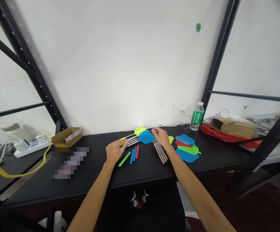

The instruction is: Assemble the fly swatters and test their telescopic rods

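My left hand [115, 150] is closed around the yellow handle of a fly swatter, whose metal rod points right towards a blue mesh swatter head [147, 137]. My right hand [161, 137] has its fingers pinched at the right edge of that blue head. Several metal rods lie under and beside it. Behind it rests a yellow swatter head [140, 130]. Loose handles lie in front: a green handle [124, 159], blue handles [133, 156] and a red handle [137, 151]. Below my right hand is a row of bare metal rods [160, 152].
Loose swatter heads [187, 149] in blue, red and green are piled at the right. A water bottle [197, 116] stands behind them. Leftward are an open cardboard box [67, 137], a blurred-out item [71, 163] and a power strip [34, 146]. Black shelf posts flank the table.
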Demonstrator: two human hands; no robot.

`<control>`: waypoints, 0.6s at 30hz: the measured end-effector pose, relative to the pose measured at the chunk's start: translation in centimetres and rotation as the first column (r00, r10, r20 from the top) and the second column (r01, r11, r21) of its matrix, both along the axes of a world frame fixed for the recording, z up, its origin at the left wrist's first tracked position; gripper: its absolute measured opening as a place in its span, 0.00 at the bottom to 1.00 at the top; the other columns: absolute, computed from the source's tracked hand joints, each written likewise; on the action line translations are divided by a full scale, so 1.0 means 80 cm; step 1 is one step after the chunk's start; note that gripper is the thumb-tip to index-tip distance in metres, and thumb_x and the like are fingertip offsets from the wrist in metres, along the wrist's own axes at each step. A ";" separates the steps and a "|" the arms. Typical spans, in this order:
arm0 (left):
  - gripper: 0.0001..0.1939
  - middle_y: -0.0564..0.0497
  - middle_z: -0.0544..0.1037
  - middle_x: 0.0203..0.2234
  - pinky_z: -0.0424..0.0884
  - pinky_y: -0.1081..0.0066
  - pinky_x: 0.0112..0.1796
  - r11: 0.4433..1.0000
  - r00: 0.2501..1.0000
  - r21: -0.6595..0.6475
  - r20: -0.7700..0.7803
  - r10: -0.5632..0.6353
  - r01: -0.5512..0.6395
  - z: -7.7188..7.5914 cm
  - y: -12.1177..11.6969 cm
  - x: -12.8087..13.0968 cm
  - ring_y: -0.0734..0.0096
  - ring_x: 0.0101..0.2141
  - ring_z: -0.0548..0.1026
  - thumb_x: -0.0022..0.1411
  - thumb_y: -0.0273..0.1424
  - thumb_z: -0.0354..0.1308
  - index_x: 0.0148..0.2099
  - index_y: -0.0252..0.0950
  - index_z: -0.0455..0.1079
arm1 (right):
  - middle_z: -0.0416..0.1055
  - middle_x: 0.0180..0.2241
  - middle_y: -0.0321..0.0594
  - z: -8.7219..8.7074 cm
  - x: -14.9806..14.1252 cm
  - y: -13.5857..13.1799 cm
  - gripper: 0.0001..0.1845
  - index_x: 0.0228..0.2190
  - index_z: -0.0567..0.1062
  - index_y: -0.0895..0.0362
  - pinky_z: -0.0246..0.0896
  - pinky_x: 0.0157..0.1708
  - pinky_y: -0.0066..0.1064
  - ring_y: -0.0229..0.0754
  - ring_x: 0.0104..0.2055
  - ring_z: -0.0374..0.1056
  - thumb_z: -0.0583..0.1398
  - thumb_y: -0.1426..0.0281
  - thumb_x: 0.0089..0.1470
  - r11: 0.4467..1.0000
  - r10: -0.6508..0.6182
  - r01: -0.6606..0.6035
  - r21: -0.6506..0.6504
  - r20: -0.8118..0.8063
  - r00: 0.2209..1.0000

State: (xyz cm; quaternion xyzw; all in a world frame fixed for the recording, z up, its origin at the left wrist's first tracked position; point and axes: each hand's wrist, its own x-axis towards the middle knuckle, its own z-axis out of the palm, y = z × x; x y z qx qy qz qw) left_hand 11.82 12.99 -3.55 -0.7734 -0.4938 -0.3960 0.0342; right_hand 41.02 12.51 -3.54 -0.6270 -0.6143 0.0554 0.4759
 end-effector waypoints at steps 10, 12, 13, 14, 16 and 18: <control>0.18 0.52 0.83 0.39 0.65 0.72 0.35 0.996 0.988 0.000 0.129 0.089 -0.089 0.000 0.004 -0.011 0.62 0.41 0.78 0.65 0.49 0.52 0.45 0.48 0.80 | 0.60 0.61 0.60 0.020 0.100 0.001 0.56 0.63 0.59 0.56 0.53 0.56 0.56 0.68 0.62 0.56 0.69 0.48 0.38 0.695 0.008 0.244 -0.676 0.347 0.938; 0.19 0.52 0.83 0.39 0.65 0.72 0.35 0.995 0.984 0.000 0.148 0.099 -0.100 0.000 0.004 -0.010 0.62 0.41 0.78 0.65 0.49 0.52 0.45 0.47 0.80 | 0.59 0.62 0.60 0.021 0.104 0.002 0.56 0.63 0.59 0.55 0.53 0.56 0.58 0.69 0.62 0.56 0.70 0.49 0.37 0.688 0.021 0.258 -0.679 0.374 0.927; 0.19 0.52 0.83 0.39 0.65 0.72 0.35 0.995 0.983 -0.001 0.153 0.102 -0.103 0.000 0.004 -0.010 0.62 0.41 0.78 0.65 0.49 0.52 0.45 0.47 0.80 | 0.59 0.62 0.60 0.021 0.104 0.003 0.56 0.63 0.60 0.55 0.53 0.56 0.58 0.69 0.62 0.56 0.71 0.50 0.36 0.686 0.016 0.273 -0.675 0.388 0.921; 0.20 0.51 0.83 0.38 0.64 0.71 0.34 0.995 0.982 -0.002 0.156 0.103 -0.104 0.000 0.004 -0.011 0.62 0.40 0.78 0.65 0.49 0.52 0.45 0.46 0.80 | 0.59 0.61 0.61 0.020 0.104 0.005 0.55 0.62 0.61 0.56 0.54 0.56 0.58 0.70 0.63 0.55 0.72 0.50 0.35 0.682 0.006 0.290 -0.671 0.401 0.916; 0.20 0.51 0.83 0.38 0.64 0.71 0.34 0.994 0.982 -0.009 0.158 0.107 -0.107 0.001 0.003 -0.012 0.62 0.40 0.78 0.65 0.49 0.51 0.45 0.46 0.80 | 0.59 0.61 0.63 0.017 0.104 0.009 0.53 0.58 0.66 0.58 0.57 0.53 0.58 0.71 0.63 0.53 0.73 0.51 0.33 0.666 -0.029 0.329 -0.669 0.417 0.908; 0.20 0.51 0.82 0.38 0.63 0.71 0.33 0.994 0.980 -0.016 0.162 0.113 -0.112 0.001 0.003 -0.012 0.62 0.39 0.78 0.65 0.49 0.51 0.45 0.46 0.80 | 0.62 0.58 0.65 0.015 0.107 0.013 0.47 0.51 0.73 0.60 0.62 0.49 0.56 0.72 0.61 0.55 0.73 0.51 0.31 0.695 -0.101 0.355 -0.625 0.404 0.909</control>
